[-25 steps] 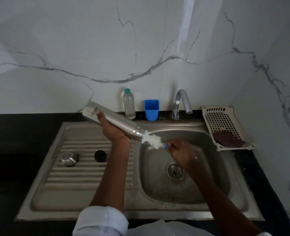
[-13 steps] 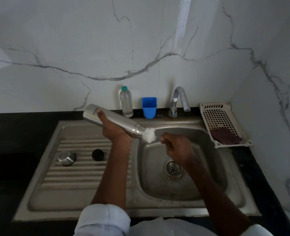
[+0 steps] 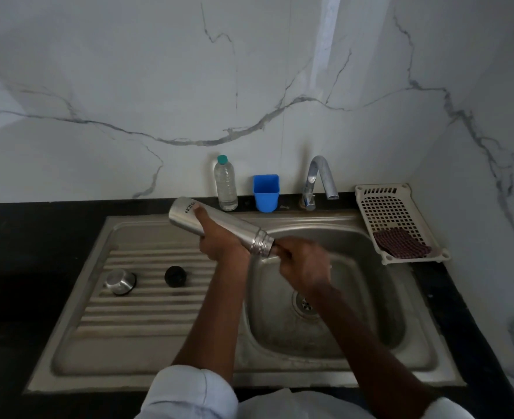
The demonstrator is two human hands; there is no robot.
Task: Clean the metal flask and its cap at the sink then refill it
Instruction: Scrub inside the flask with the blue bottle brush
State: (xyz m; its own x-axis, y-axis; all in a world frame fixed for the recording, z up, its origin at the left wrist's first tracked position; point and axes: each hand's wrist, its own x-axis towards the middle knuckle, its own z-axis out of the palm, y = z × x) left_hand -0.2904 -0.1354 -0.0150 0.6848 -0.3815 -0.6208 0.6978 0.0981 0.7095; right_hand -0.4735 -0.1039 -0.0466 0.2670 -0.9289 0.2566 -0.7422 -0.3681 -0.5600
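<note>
the left hand point(image 3: 219, 241) grips the metal flask point(image 3: 219, 226) around its middle, tilted mouth-down over the sink point(image 3: 279, 225). the right hand point(image 3: 305, 261), fingers clenched on something hidden, sits at the flask's mouth. two caps point(image 3: 119, 281) lie on the sink's drainboard.

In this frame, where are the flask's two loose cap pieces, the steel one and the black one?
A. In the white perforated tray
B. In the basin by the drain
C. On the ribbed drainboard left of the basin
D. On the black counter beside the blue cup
C: the steel cap and the black cap sit apart on the ribbed drainboard, left of the basin, while the left hand holds the flask over the sink.
</note>
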